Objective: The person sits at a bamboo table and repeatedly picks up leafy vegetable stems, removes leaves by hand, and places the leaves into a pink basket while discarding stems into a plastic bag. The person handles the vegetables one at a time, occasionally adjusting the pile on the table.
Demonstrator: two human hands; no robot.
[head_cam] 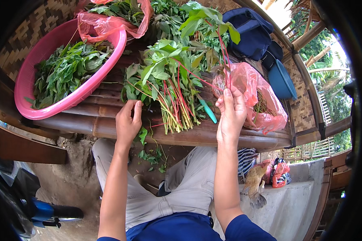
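My right hand (pixel 233 113) pinches several thin red leaf stalks (pixel 221 49) between thumb and fingers. Broad green leaves (pixel 209 19) top the upright stalks, and one stalk slants left over the pile. My left hand (pixel 129 117) hovers by the bench's front edge with curled fingers; whether anything is between its fingertips is hidden. Between the hands lies a heap of leafy cuttings (pixel 166 72), its red and pale green stems pointing towards me. Beside these stems is a teal handle (pixel 208 111), probably a knife's, with its far end under leaves.
A pink plastic basket (pixel 120 45) of leaves leans at left. Red plastic bags (pixel 244 75) sit at right and back. A navy backpack (pixel 247 33) and blue basin (pixel 282 79) stand behind. Below the bamboo bench (pixel 87 125) are a chicken (pixel 255 182) and a motorbike (pixel 45 211).
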